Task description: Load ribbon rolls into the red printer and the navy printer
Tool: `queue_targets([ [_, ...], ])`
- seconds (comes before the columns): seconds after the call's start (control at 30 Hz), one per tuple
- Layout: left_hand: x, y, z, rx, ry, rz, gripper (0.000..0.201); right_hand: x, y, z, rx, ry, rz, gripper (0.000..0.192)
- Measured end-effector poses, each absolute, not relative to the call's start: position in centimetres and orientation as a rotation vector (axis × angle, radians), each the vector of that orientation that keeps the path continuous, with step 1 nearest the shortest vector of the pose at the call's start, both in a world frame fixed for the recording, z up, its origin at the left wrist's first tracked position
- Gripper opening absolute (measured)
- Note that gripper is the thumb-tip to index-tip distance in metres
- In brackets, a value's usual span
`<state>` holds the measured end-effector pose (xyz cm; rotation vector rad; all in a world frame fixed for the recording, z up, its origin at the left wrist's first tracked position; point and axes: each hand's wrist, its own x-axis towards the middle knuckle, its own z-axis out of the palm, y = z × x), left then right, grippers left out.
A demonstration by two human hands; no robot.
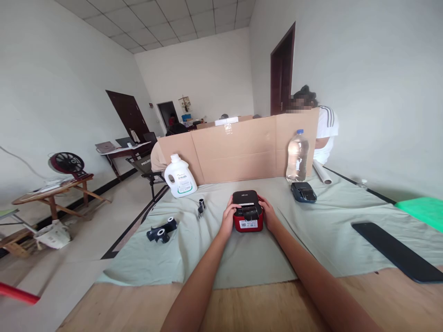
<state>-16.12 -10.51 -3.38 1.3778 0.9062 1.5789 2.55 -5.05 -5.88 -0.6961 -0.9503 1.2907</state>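
A small red and black label printer (247, 213) was placed on the pale green cloth (214, 258), in the middle of the table. It was held from both sides: the left hand (230, 216) was pressed on its left side and the right hand (267, 213) on its right side, fingers closed around the body. The lid appeared shut. Two black roll holders (162, 230) and a small black part (201, 206) were left apart on the cloth, so loading seemed not finished.

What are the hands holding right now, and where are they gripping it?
Both hands hold the red and black label printer: left hand on its left side, right hand on its right side.
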Motion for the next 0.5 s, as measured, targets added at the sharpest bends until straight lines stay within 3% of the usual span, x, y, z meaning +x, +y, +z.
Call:
queue_targets([
  [0.5,-15.86,-10.95,-3.32,1.497,0.898,1.613,0.027,2.63,-5.30,-5.67,-0.672,-0.966,1.331,0.052],
])
